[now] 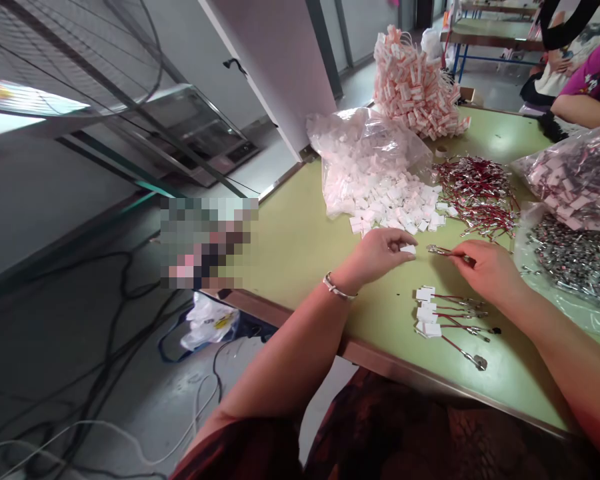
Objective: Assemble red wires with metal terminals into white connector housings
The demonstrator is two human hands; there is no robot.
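Observation:
My left hand (384, 255) pinches a small white plastic housing (408, 249) between thumb and fingers. Facing it, my right hand (486, 265) is closed on a short wire lead with a metal terminal (434, 250), whose metal end points left toward the housing. The two pieces are apart. Below the hands, several finished-looking leads (450, 313) lie side by side, each with a white housing at the left and a red wire running right to a metal end. Beyond my left hand spreads a heap of loose white housings (395, 203); behind my right hand lies a pile of red wire leads (477, 193).
A clear bag (370, 133) holds more housings. A tall stack of orange-and-white bundles (413, 87) stands at the back. Bags of white parts (575, 180) and small metal parts (580, 257) sit at right. A co-worker's arm (587, 100) rests farther off. A fan cage (80, 53) is upper left.

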